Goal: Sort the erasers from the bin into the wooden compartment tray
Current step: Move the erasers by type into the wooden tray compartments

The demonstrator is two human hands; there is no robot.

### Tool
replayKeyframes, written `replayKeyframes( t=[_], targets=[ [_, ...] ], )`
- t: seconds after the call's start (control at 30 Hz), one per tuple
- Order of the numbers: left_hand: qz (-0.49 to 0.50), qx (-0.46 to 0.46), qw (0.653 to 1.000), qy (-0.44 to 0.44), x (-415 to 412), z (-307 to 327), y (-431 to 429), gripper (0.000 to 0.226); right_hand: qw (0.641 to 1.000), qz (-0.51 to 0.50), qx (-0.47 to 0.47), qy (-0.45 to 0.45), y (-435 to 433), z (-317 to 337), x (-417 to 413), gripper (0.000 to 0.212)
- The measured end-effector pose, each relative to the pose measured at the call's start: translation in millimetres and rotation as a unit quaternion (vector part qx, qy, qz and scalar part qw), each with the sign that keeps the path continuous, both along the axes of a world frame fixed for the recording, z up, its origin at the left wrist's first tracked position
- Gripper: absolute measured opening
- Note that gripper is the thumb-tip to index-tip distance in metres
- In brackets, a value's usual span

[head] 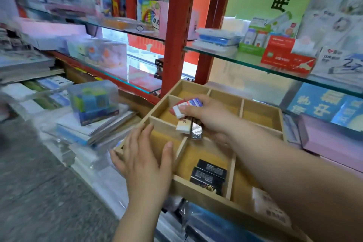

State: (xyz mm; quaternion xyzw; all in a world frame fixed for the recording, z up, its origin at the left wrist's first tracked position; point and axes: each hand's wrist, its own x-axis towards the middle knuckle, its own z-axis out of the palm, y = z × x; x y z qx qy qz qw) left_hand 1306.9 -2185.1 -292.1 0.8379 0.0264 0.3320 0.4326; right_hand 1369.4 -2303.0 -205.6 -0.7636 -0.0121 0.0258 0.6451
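Head view: right hand grips a bunch of erasers over the wooden tray, left hand rests spread on its edge, black erasers lie in it between the arms

The wooden tray is light brown. Two erasers inside are black. One held eraser is red and white.

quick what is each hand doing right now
Left hand: open, resting on the wooden tray edge.
Right hand: gripping several erasers above the tray.
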Motion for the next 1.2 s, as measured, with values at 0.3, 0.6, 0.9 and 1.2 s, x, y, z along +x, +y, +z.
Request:
replayKeyframes(
  t=[0.3, 0.6, 0.9, 1.2],
  targets=[
    [-0.027, 0.026, 0.998, -0.054, 7, -11, 12, 0.051, 0.984, 0.093, -0.146, -0.048, 6, -6, 7, 0.049],
    [-0.016, 0.039, 0.999, -0.023, 5, -8, 12, 0.058, 0.925, 0.088, -0.335, -0.159, 0, -6, -3, 0.039],
    [-0.025, 0.042, 0.999, 0.011, 2, -4, 12, 0.060, 0.813, 0.147, -0.552, -0.112, -37, 8, -35, 0.031],
    [-0.025, 0.029, 0.999, -0.002, 2, -6, 12, 0.046, 0.739, 0.192, -0.608, -0.216, -28, -4, -38, 0.027]
  ],
)
